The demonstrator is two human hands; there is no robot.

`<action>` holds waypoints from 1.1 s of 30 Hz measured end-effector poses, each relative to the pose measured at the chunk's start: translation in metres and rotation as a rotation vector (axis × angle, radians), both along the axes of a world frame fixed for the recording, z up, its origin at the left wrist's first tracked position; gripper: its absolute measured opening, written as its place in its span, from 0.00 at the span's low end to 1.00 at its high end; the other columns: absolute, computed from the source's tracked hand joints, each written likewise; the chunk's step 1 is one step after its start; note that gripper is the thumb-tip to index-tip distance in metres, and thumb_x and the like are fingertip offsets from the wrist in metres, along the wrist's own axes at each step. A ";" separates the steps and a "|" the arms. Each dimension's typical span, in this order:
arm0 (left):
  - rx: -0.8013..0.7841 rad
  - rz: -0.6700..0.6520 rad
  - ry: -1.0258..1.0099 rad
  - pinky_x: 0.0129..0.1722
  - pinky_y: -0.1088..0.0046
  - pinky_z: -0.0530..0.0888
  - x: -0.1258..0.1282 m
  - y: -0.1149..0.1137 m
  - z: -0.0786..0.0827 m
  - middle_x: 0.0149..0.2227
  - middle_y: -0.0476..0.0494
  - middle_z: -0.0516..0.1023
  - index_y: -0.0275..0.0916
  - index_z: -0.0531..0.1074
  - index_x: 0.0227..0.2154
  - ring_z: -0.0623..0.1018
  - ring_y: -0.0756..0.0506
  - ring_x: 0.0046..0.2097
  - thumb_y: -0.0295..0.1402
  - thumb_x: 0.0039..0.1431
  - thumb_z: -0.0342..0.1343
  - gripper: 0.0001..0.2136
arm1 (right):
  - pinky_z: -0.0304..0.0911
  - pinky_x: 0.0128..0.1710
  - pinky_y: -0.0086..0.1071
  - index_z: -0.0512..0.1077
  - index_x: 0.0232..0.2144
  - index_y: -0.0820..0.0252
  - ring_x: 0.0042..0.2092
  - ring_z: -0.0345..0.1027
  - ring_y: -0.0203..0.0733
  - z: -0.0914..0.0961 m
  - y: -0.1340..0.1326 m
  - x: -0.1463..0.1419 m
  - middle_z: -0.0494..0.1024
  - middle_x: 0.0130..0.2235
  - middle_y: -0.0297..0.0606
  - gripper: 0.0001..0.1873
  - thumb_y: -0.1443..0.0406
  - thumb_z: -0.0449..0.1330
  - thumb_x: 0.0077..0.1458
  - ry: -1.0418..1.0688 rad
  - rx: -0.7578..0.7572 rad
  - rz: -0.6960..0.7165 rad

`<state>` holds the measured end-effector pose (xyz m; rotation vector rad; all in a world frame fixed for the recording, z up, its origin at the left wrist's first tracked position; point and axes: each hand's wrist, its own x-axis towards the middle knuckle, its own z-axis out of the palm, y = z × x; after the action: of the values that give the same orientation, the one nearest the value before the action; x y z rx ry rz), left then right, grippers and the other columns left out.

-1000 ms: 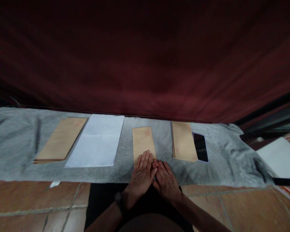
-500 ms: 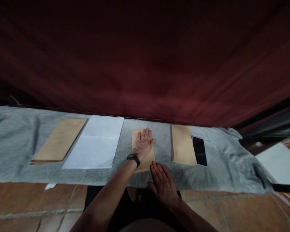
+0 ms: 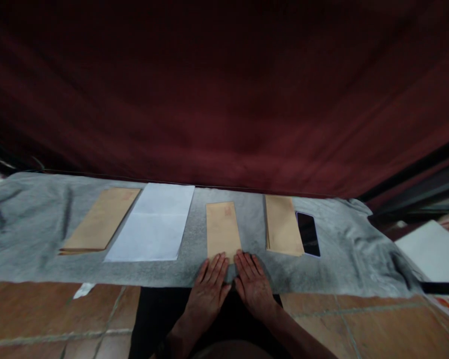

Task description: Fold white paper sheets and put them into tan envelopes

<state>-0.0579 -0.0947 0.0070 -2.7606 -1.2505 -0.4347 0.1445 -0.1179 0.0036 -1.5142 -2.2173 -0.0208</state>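
No wording can be read on the pieces laid out here. Small red print [image 3: 228, 211], too blurred to decipher, marks the upper right corner of a flat, rectangular brown paper envelope [image 3: 223, 232] at centre; a fainter reddish mark [image 3: 128, 196], equally illegible, tops the left-hand stack of brown paper envelopes [image 3: 101, 222].

Left fingers [image 3: 216, 268] back from middle of brown envelope [image 3: 223, 229] to near edge.
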 end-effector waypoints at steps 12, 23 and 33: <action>0.022 0.102 0.072 0.56 0.58 0.74 0.016 0.020 -0.006 0.56 0.33 0.78 0.36 0.73 0.56 0.76 0.37 0.59 0.16 0.58 0.48 0.24 | 0.71 0.50 0.47 0.68 0.61 0.59 0.50 0.73 0.53 -0.017 0.037 -0.012 0.79 0.48 0.49 0.25 0.67 0.53 0.63 0.297 0.082 -0.302; 0.069 0.133 0.083 0.48 0.62 0.78 0.032 0.025 0.023 0.52 0.32 0.79 0.32 0.74 0.51 0.79 0.38 0.51 0.18 0.61 0.49 0.18 | 0.73 0.28 0.32 0.79 0.46 0.58 0.29 0.75 0.41 0.011 0.064 -0.015 0.82 0.30 0.35 0.19 0.58 0.52 0.63 0.943 -0.338 -0.222; -0.604 0.519 -1.312 0.33 0.70 0.77 0.027 0.050 0.075 0.29 0.45 0.80 0.38 0.74 0.32 0.80 0.45 0.30 0.40 0.63 0.55 0.11 | 0.75 0.51 0.39 0.74 0.56 0.52 0.51 0.76 0.44 0.066 0.053 -0.027 0.80 0.53 0.39 0.19 0.60 0.52 0.67 0.939 -0.191 -0.125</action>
<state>-0.0309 -0.0443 0.0821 -2.1314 -2.5243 -2.2943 0.1174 -0.0647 0.0699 -1.3438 -1.3894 0.7253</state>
